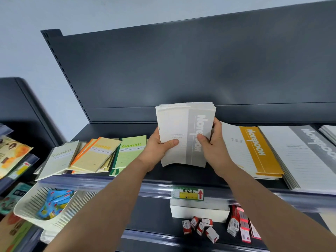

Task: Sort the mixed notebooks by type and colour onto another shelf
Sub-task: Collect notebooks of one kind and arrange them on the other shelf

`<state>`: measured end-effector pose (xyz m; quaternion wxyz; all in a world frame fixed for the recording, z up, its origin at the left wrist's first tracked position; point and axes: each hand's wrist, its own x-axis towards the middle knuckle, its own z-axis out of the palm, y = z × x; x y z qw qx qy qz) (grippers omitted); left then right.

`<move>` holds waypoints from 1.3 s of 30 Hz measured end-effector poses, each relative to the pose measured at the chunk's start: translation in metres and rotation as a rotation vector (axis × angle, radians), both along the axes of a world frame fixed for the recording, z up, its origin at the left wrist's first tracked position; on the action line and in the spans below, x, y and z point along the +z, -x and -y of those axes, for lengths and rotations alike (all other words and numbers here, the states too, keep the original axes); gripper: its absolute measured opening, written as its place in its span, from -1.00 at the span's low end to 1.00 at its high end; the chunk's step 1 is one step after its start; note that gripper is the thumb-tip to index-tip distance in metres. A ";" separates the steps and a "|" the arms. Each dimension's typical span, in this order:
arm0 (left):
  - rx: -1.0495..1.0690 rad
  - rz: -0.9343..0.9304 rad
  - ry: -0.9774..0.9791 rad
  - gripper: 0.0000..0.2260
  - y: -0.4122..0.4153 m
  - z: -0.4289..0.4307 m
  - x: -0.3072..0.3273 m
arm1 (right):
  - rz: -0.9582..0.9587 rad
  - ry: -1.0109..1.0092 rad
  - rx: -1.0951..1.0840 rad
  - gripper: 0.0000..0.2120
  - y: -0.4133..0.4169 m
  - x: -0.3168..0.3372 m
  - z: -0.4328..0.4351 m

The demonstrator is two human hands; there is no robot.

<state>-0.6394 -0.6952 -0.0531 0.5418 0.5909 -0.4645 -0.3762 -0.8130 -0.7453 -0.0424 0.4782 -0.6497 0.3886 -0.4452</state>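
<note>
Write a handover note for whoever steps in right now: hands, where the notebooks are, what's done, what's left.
Hands: left hand and right hand each grip one side of the grey-band Notebook stack, held over a bare gap on the shelf.
On the shelf, left to right: pale Gambit pile, yellow Gambit pile, green Gambit pile, the gap, yellow-band Notebook pile, grey-band Notebook pile.
Done: five piles laid out by type and colour.
Left: set down the held stack, probably with the matching grey-band pile at right. The Gambit piles are fanned and could use squaring.
</note>
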 end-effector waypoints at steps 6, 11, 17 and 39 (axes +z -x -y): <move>0.022 0.070 -0.246 -0.67 -0.004 0.016 0.005 | -0.460 -0.050 -0.057 -0.32 -0.009 0.013 0.023; 0.169 0.424 -0.510 -0.56 0.007 0.027 -0.019 | -0.822 -0.183 -0.052 -0.26 -0.019 -0.012 0.028; 0.255 0.768 -0.539 -0.60 0.012 0.028 -0.014 | -1.042 -0.049 -0.054 -0.28 -0.024 -0.020 0.026; 0.237 0.650 -0.622 -0.74 -0.109 -0.039 -0.007 | -0.918 -0.273 0.072 -0.29 -0.194 -0.025 -0.054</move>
